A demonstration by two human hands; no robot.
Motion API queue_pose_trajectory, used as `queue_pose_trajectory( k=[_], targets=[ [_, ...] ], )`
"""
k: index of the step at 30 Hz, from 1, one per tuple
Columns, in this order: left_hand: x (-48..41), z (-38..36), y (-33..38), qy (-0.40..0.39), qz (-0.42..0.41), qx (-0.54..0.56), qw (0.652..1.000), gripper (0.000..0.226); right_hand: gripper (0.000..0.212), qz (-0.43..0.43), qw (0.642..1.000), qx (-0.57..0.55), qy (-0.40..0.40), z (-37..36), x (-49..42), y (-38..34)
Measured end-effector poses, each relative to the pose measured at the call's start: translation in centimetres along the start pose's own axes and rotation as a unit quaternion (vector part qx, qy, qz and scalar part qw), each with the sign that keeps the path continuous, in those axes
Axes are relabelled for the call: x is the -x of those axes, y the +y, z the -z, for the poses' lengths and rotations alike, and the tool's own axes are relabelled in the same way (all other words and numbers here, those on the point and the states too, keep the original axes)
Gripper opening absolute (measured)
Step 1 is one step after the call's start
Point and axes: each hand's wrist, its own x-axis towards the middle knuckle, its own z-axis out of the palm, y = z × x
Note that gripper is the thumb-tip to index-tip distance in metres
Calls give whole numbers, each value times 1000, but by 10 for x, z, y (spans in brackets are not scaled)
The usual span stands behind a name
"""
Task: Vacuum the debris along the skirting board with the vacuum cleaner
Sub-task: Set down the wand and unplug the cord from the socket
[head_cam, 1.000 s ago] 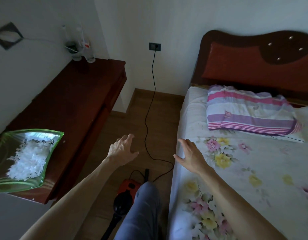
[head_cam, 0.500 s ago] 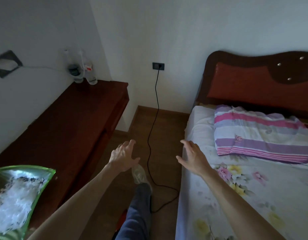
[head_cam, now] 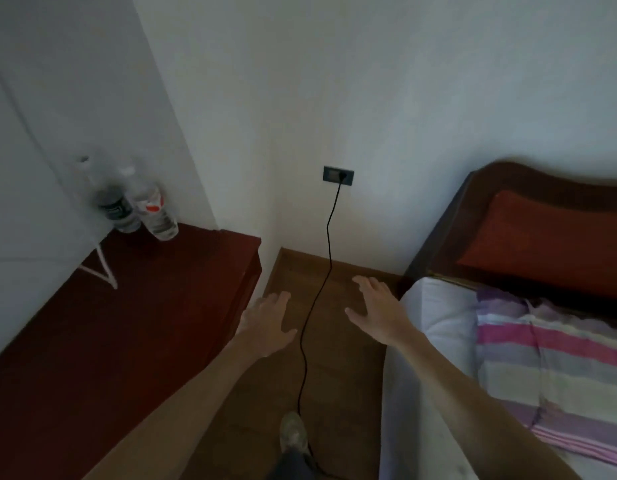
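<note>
My left hand [head_cam: 267, 322] and my right hand [head_cam: 377, 308] reach forward over the narrow strip of wooden floor [head_cam: 338, 358], fingers spread, holding nothing. A black power cord [head_cam: 312, 313] runs between them from the wall socket [head_cam: 338, 175] down across the floor toward my shoe [head_cam: 293, 433]. The wooden skirting board [head_cam: 365, 266] lines the foot of the far wall. The vacuum cleaner is out of view. I can make out no debris in this dim light.
A dark red cabinet [head_cam: 127, 327] fills the left side, with two plastic bottles [head_cam: 140, 209] at its far end. The bed [head_cam: 438, 341] with a striped pillow [head_cam: 556, 372] and dark headboard [head_cam: 542, 237] bounds the right side.
The view has tilted up and moved forward toward the far wall. The vacuum cleaner and the green tray of white shreds have dropped out of sight. Both hands stay open and apart.
</note>
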Motion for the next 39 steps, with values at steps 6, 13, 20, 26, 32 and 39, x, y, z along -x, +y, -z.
queue_pose_trajectory(
  k=[6, 13, 20, 26, 32, 39],
  targets=[
    [-86, 33, 6, -13, -13, 31, 999, 75, 71, -22, 1000, -10, -2, 32, -67, 12],
    [-167, 51, 6, -3, 12, 50, 999, 74, 67, -20, 1000, 1, -14, 51, -144, 46],
    [-273, 56, 21, 3, 57, 51, 997, 74, 68, 11, 999, -5, -42, 71, -254, 98],
    [-359, 57, 53, -12, 108, 46, 993, 75, 68, 25, 997, -13, -78, 93, -334, 148],
    [-408, 55, 60, -25, 150, 60, 987, 76, 65, 33, 995, -20, -93, 100, -392, 170],
    [-454, 36, 51, -42, 153, 67, 985, 72, 62, 7, 995, -36, -89, 83, -438, 180]
  ],
)
